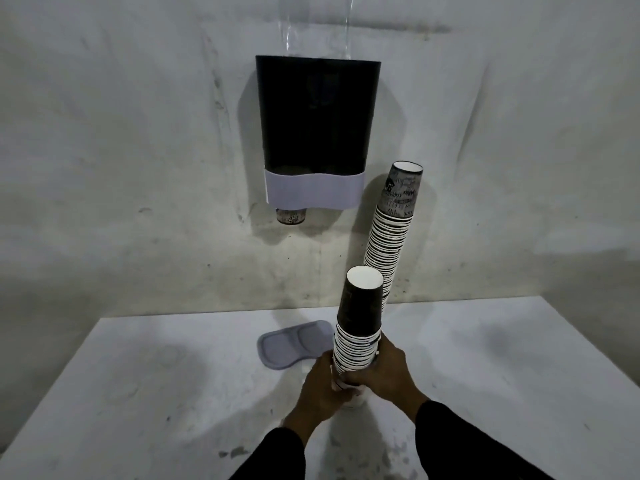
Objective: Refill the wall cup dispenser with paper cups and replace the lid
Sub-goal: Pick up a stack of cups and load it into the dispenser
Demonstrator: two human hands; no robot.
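Both hands are wrapped round the lower part of a nested stack of paper cups [358, 327] standing bottoms-up over the white bench [138, 393]; the left hand [320, 389] grasps it from the left, the right hand [388, 368] from the right, fingers closed on the ribbed band of rims. A taller second stack [391, 237] leans behind it against the wall; the grey lid [287, 344] lies flat on the bench just left of the held stack; the wall cup dispenser [317, 126] hangs above, open at the top, one cup [291, 216] peeking from its left outlet. The stack is probably light but loosely jointed; it may bend or slide apart, and thin paper walls crush under a hard squeeze. A hold low down with a second hand higher up should keep it straight.
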